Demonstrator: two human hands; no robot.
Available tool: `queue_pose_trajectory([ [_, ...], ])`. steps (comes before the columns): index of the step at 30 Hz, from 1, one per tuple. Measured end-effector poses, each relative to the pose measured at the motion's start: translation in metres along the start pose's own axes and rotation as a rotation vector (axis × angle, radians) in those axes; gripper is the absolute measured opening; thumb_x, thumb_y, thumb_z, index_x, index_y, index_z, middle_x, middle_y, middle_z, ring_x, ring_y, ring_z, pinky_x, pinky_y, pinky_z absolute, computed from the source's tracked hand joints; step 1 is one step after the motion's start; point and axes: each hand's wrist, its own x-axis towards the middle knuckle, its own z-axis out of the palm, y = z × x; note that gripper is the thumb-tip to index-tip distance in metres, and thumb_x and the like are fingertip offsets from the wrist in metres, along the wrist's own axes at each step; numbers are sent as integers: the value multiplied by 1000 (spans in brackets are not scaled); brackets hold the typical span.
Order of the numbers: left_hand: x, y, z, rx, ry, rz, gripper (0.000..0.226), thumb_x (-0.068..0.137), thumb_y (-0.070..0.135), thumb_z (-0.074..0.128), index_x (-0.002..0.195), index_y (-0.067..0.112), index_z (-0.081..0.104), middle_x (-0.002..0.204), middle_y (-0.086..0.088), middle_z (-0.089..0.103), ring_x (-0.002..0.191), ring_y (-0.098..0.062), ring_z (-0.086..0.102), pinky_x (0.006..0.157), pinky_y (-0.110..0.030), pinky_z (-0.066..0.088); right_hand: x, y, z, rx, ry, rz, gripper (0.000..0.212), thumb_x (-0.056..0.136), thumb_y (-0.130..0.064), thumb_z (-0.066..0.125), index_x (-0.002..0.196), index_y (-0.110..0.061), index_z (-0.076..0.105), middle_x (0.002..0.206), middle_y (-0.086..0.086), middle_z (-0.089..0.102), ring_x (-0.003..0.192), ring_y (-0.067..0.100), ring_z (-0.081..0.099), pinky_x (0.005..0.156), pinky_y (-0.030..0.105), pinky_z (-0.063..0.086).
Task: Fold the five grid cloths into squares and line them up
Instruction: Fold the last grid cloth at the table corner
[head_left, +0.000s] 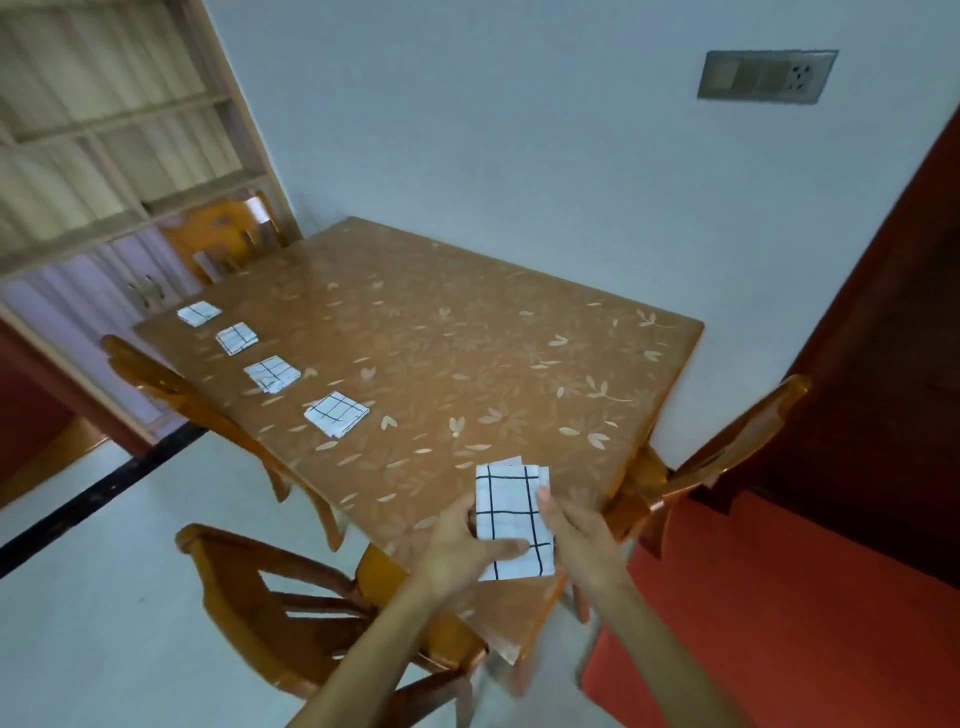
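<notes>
Together, left hand (460, 540) and right hand (579, 535) pinch the part-folded grid cloth (506, 512) over the floral surface (467, 338), at its near corner; beyond the fingers (511, 545), four folded squares (336, 414) run leftward; pale wall (519, 130) behind.

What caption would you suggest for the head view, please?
Left hand and right hand hold an oblong fifth cloth over the table; four folded squares line its left edge.

White cloths (336, 413) with black grid lines; orange-brown surface (467, 332) printed with pale leaves and flowers; orange wooden chairs (218, 582); pale blue wall (493, 130) at twelve o'clock.
</notes>
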Motion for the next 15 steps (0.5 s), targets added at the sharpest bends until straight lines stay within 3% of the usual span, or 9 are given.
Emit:
queue_pose_trajectory([
  [3, -15, -4, -32, -18, 29, 9, 54, 71, 9, 88, 119, 14, 63, 110, -3, 75, 97, -18, 73, 86, -40, 60, -1, -4, 35, -135, 0, -135, 29, 102, -34, 53, 86, -16, 71, 81, 7, 72, 80, 26, 69, 73, 38, 54],
  [4, -20, -5, -45, -38, 34, 7, 49, 75, 16, 86, 118, 16, 64, 109, -2, 76, 98, -18, 73, 87, -42, 60, -2, -7, 47, -128, -5, -144, 26, 102, -29, 52, 88, -18, 71, 80, 4, 72, 78, 23, 69, 72, 36, 54],
  [7, -37, -5, -88, -91, 86, 6, 27, 92, 34, 68, 112, 16, 67, 102, -1, 77, 93, -17, 74, 80, -35, 61, -11, -22, 90, -163, -34, -168, 22, 104, -21, 49, 95, -20, 68, 82, -6, 72, 74, 5, 68, 62, 13, 50],
  [8, -42, -6, -104, -107, 111, 10, 26, 95, 34, 64, 111, 14, 69, 100, -2, 77, 91, -16, 74, 76, -33, 61, -13, -25, 106, -168, -43, -175, 22, 104, -22, 48, 94, -22, 67, 81, -7, 71, 73, 2, 68, 62, 12, 50],
  [12, -65, -19, -180, -186, 114, 28, 23, 95, 23, 65, 113, 9, 71, 105, -6, 77, 95, -19, 74, 74, -33, 61, -17, -34, 177, -238, -45, -158, 24, 104, -32, 48, 90, -22, 65, 80, -1, 72, 74, 13, 70, 66, 36, 57],
  [15, -78, -29, -235, -203, 133, 39, 24, 94, 20, 66, 113, 8, 72, 103, -4, 78, 93, -18, 75, 68, -28, 60, -22, -47, 228, -275, -66, -183, 24, 103, -32, 50, 91, -21, 67, 80, -1, 72, 74, 12, 70, 64, 34, 57],
])
